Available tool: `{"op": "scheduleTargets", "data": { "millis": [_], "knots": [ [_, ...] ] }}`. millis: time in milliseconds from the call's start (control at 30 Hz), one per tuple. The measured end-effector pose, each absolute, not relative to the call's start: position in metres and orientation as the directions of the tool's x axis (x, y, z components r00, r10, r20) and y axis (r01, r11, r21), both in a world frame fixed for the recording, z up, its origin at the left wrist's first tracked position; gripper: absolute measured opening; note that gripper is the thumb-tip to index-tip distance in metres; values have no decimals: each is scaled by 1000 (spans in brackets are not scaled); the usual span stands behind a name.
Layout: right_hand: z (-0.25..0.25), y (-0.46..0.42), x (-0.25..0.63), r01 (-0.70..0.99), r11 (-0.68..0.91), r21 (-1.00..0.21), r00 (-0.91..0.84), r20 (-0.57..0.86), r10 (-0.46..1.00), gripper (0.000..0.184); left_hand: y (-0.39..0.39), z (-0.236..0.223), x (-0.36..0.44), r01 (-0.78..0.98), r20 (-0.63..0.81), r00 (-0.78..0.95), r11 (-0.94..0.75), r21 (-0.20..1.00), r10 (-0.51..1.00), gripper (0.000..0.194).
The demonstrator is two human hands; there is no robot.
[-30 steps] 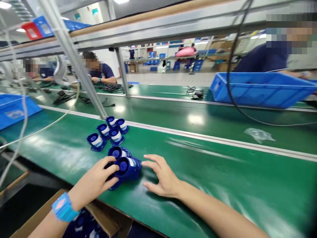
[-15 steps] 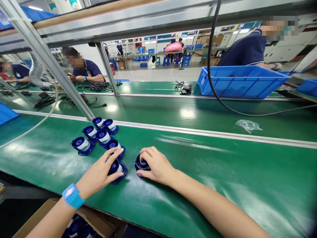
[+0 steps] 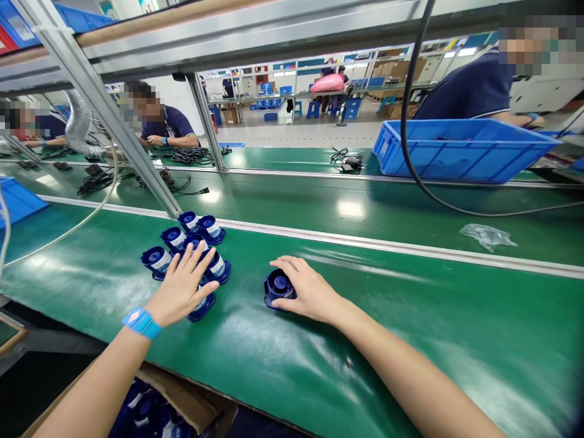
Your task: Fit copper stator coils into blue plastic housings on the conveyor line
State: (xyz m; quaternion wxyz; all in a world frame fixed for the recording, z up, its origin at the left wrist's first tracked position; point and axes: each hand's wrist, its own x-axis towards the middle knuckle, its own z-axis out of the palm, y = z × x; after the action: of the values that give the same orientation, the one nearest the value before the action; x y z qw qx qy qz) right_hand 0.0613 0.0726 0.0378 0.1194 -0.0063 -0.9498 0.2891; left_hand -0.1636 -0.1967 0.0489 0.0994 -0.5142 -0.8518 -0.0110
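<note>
Several blue round plastic parts with white labels and flanged bases stand upright in a cluster on the green work surface. My left hand, with a light-blue band at the wrist, is over the near side of the cluster. Its fingers are spread and it grips nothing; the nearest part is half hidden under it. To the right, my right hand curls its thumb and fingers around a separate blue round plastic part, which rests on the surface with its open top facing up.
Below the near edge, a cardboard box holds more blue parts. A metal post rises behind the cluster. Beyond the white rail lie a clear plastic bag, black cables and a blue bin. Co-workers sit across the line.
My left hand has spread its fingers off the near part, which now sits farther left, closer to the cluster. My right hand and its part have shifted slightly right and away from me.
</note>
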Motion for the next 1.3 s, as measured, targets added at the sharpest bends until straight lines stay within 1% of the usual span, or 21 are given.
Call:
{"op": "scheduleTargets", "data": {
  "millis": [67,133,267,400,533,733,967,1133,1233,1300],
  "knots": [
    [38,74,62,-48,815,-578,-974,209,90,73,-188,52,-170,903,93,-422,427,-39,902,64],
    [37,74,62,-45,805,-592,-978,190,85,67,-187,55,-173,918,34,-396,397,-17,918,62],
    [34,74,61,-56,797,-601,-981,182,69,66,-217,56,-163,916,26,-401,402,-18,916,68],
    [30,74,60,-58,794,-605,-981,182,67,66,-271,50,-155,855,42,-514,516,-56,857,73],
    [27,75,60,-69,798,-599,-981,185,53,66,-316,46,-166,763,40,-641,642,-82,767,76],
    [29,75,60,-53,805,-591,-986,158,51,68,-349,49,-199,705,1,-707,705,-75,707,75],
    [32,74,62,-6,782,-623,-994,90,64,67,-359,52,-241,735,23,-673,672,-91,740,71],
    [29,75,61,-30,777,-629,-993,104,47,69,-357,58,-262,758,15,-647,645,-91,762,69],
    [28,76,60,-38,764,-644,-992,119,51,76,-357,64,-264,762,40,-639,640,-104,768,80],
    [26,75,59,-26,746,-665,-991,116,69,83,-349,68,-252,752,135,-636,650,-114,760,91]
  ]
}}
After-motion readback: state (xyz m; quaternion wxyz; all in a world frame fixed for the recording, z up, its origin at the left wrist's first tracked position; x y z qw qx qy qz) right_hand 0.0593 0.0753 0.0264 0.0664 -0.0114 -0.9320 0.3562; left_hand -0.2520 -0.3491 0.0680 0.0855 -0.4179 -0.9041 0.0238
